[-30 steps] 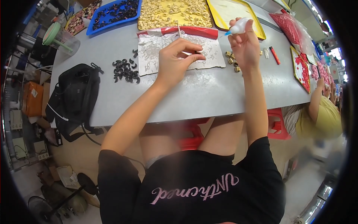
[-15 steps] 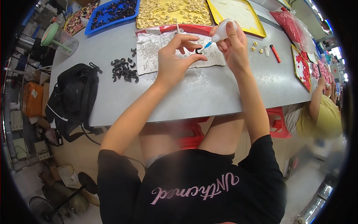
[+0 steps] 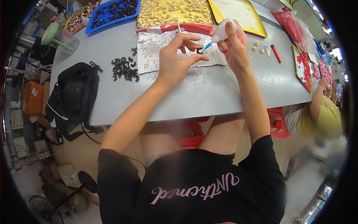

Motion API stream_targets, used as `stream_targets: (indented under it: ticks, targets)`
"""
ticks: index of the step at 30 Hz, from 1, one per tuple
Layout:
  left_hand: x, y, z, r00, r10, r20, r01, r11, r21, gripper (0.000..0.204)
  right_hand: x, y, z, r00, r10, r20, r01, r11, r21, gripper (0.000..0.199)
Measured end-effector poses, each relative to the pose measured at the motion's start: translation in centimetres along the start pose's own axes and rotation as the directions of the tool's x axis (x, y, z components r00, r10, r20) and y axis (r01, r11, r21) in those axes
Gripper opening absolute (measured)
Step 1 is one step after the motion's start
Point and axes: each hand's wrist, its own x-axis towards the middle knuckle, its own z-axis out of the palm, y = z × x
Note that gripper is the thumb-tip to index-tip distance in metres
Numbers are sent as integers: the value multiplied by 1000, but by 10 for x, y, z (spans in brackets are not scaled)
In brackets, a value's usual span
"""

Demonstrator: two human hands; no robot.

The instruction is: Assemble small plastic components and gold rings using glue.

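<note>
Between thumb and fingertips, my left hand (image 3: 177, 58) pinches a small black curved piece (image 3: 200, 51) above a stained paper sheet (image 3: 149, 56). My right hand (image 3: 235, 48) grips a white squeeze bottle (image 3: 220, 33), tilted down to the left. The bottle's blue needle tip (image 3: 208, 46) is at or very near the black piece; whether they touch I cannot tell. Left of the sheet lies a loose pile of similar black curved pieces (image 3: 125, 70). A yellow tray (image 3: 138, 15) of small cream-coloured pieces stands just beyond the sheet.
A blue tray (image 3: 88, 29) of dark pieces is at the far left, near a lidded clear cup (image 3: 63, 39). A black bag (image 3: 74, 97) sits at the left table edge. Rightward are a yellow-rimmed tray (image 3: 261, 33), a red marker-like stick (image 3: 276, 54) and a co-worker (image 3: 324, 115).
Almost nothing differs. The view has shifted very slightly; both hands keep the same pose, with the needle tip still by the black piece.
</note>
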Motion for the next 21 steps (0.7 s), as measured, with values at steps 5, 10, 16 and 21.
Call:
stream_targets:
  ticks: [5,10,16,21]
  targets:
    - [0,0,1,1000,7,2,-7,1000,1,41,0,-2,-2,1000,3,-11,-3,1000,-1,34]
    - [0,2,-1,1000,13,-4,-13,1000,16,47,-1,-2,-1,1000,6,-29,-6,1000,8,33]
    - [0,0,-1,1000,17,2,-17,999,28,50,0,-3,-2,1000,6,-30,-6,1000,0,32]
    - [1,1,-1,1000,18,5,-18,999,27,50,1,-2,-2,999,8,-31,-8,1000,5,32]
